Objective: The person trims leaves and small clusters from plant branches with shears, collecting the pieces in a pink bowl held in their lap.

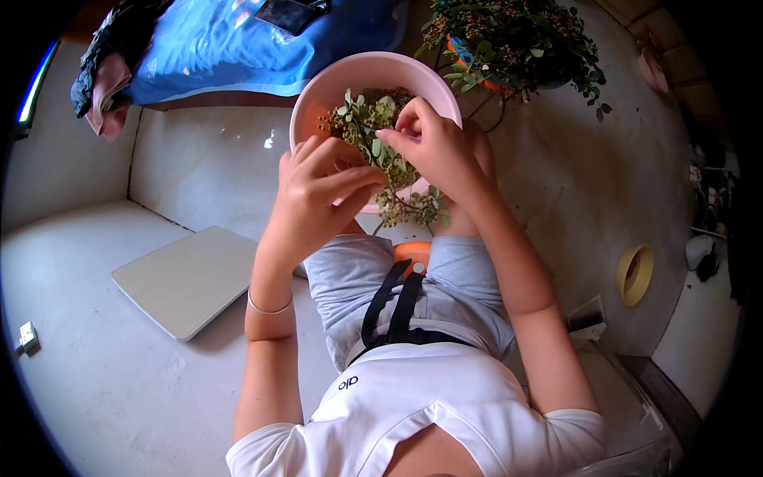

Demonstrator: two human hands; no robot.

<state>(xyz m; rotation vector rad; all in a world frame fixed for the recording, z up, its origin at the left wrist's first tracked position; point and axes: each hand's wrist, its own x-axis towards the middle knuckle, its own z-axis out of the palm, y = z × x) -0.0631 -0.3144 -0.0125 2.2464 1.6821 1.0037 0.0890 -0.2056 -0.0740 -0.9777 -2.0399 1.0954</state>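
Over a round pink basin [310, 99] between my knees, both my hands work at a leafy sprig with small greenish-brown berries [401, 171]. My left hand [322, 183] is closed, thumb and fingers pinched at the sprig's lower part, whose end hangs over the basin's near rim. My right hand [437, 143] is closed as well, with thumb and forefinger tips together against the leaves; what lies between them is too small to tell. More berry clusters [385, 103] lie inside the basin, partly hidden by my hands.
A heap of berry-bearing branches [517, 48] fills an orange container at the far right. At the far left a blue cloth [214, 56] covers a low surface with a phone [286, 14] on it. A flat grey board [191, 278] and a yellow bowl [634, 275] are on the floor.
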